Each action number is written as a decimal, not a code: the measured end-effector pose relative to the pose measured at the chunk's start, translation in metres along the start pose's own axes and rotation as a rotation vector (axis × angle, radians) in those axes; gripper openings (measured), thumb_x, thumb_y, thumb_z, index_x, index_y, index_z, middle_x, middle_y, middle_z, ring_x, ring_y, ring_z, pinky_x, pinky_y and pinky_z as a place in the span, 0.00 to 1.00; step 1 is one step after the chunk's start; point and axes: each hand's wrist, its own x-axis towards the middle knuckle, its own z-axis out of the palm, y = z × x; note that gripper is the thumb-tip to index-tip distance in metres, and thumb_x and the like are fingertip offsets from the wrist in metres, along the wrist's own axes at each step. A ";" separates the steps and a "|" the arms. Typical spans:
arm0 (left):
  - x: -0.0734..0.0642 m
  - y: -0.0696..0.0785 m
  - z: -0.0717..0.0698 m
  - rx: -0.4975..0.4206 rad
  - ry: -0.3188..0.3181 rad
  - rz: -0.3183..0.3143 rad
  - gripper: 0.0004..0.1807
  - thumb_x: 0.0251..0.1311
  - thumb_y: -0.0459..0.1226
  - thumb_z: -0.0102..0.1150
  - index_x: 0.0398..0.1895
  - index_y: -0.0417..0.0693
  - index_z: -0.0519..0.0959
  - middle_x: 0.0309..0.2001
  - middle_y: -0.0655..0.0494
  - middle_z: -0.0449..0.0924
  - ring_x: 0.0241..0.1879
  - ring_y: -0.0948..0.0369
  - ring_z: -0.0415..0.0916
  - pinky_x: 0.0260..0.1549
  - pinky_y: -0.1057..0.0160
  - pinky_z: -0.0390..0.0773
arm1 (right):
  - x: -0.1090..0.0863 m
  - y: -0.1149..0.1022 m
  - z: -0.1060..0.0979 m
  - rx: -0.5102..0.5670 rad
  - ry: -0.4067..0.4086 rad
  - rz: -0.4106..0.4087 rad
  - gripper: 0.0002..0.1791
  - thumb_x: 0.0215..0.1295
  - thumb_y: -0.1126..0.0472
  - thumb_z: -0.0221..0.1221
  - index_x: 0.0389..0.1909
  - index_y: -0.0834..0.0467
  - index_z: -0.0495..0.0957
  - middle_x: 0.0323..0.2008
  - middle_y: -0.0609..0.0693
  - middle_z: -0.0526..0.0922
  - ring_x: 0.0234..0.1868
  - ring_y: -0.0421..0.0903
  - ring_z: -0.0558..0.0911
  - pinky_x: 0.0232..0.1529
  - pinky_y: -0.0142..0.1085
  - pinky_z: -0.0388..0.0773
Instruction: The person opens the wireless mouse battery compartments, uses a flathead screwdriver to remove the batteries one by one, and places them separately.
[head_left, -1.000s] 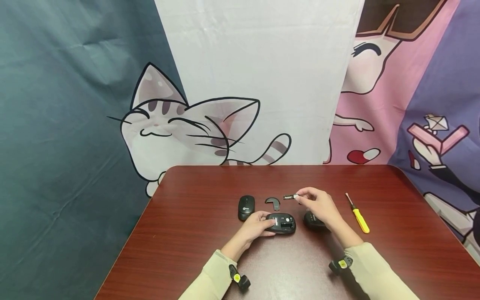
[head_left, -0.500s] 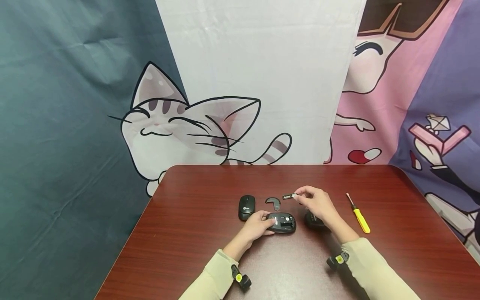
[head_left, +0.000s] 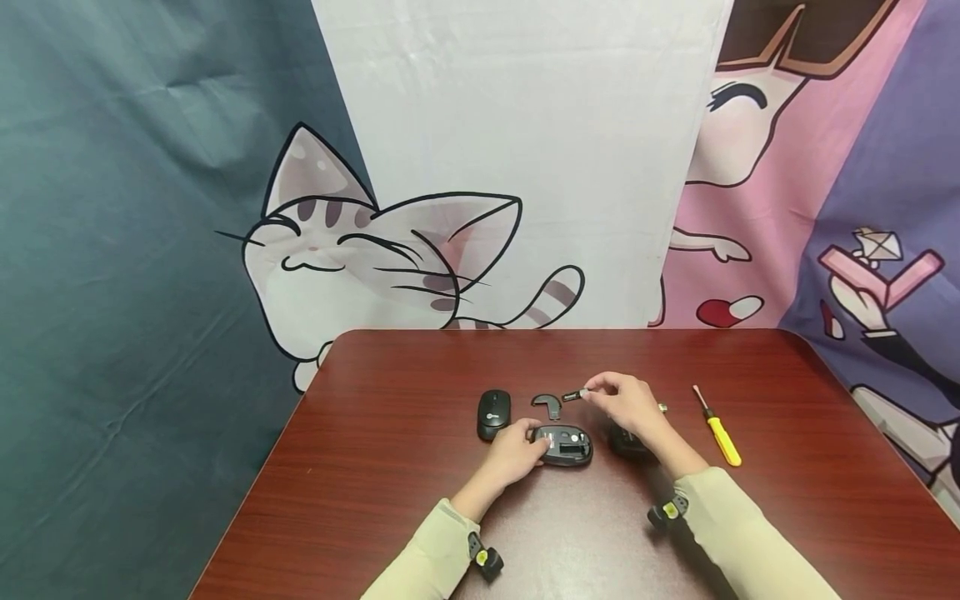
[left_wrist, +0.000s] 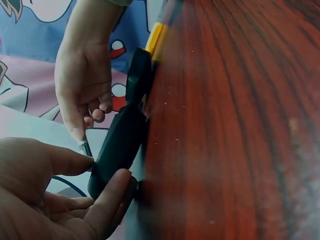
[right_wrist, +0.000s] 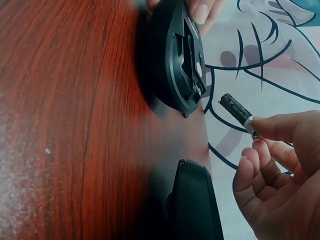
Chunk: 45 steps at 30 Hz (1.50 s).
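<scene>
My left hand (head_left: 516, 454) grips the left end of a black computer mouse (head_left: 567, 446), thumb on top. The mouse lies underside up, and its battery compartment (right_wrist: 186, 60) is uncovered. Between thumb and fingertips, my right hand (head_left: 628, 407) pinches one end of a small dark battery (right_wrist: 237, 111). In the head view the battery sits just beyond the mouse's far edge; the right wrist view shows it apart from the mouse. A curved black battery cover (head_left: 552, 406) lies on the table behind the held mouse.
A second black mouse (head_left: 492, 414) stands left of the cover. Another black mouse (head_left: 624, 442) is partly hidden under the right wrist. A yellow-handled screwdriver (head_left: 722, 439) lies at the right of the brown table (head_left: 390, 467). Just past the right wrist, a small pale-ended object (head_left: 663, 407) shows.
My right hand has shifted slightly left with the battery, whose free end now points a little nearer to me. The held mouse stays almost in place under the left hand.
</scene>
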 end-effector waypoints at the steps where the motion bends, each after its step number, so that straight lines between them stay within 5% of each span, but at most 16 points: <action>1: 0.000 0.001 -0.001 0.025 0.004 0.004 0.24 0.66 0.37 0.63 0.61 0.33 0.76 0.38 0.51 0.83 0.25 0.67 0.81 0.23 0.72 0.83 | 0.001 0.000 0.000 -0.007 -0.002 0.003 0.09 0.63 0.53 0.67 0.41 0.51 0.85 0.31 0.46 0.80 0.34 0.46 0.76 0.33 0.35 0.72; 6: 0.000 0.005 -0.003 0.200 0.022 0.029 0.24 0.67 0.41 0.61 0.61 0.36 0.77 0.33 0.53 0.84 0.29 0.63 0.83 0.29 0.65 0.84 | 0.003 0.000 0.003 -0.022 -0.016 0.006 0.09 0.63 0.54 0.67 0.40 0.52 0.85 0.30 0.47 0.81 0.35 0.47 0.77 0.35 0.36 0.73; 12: -0.003 0.010 -0.004 0.371 0.033 0.042 0.25 0.67 0.44 0.61 0.62 0.39 0.77 0.54 0.44 0.84 0.55 0.50 0.81 0.53 0.49 0.83 | 0.007 0.000 0.005 -0.055 -0.026 0.011 0.07 0.63 0.55 0.67 0.39 0.52 0.85 0.30 0.46 0.82 0.34 0.46 0.77 0.35 0.38 0.74; 33: -0.007 0.023 -0.003 0.517 0.025 0.048 0.25 0.68 0.44 0.59 0.62 0.38 0.77 0.53 0.42 0.84 0.53 0.48 0.82 0.52 0.48 0.84 | 0.013 0.004 0.009 -0.211 -0.083 0.013 0.05 0.64 0.56 0.67 0.34 0.53 0.84 0.31 0.46 0.86 0.37 0.49 0.83 0.41 0.51 0.81; 45: -0.012 0.026 -0.002 0.639 0.005 0.066 0.26 0.68 0.46 0.59 0.63 0.39 0.77 0.55 0.43 0.83 0.54 0.47 0.81 0.54 0.48 0.83 | 0.011 0.006 0.009 -0.317 -0.159 0.068 0.03 0.64 0.59 0.68 0.32 0.51 0.83 0.33 0.47 0.85 0.38 0.53 0.82 0.36 0.51 0.82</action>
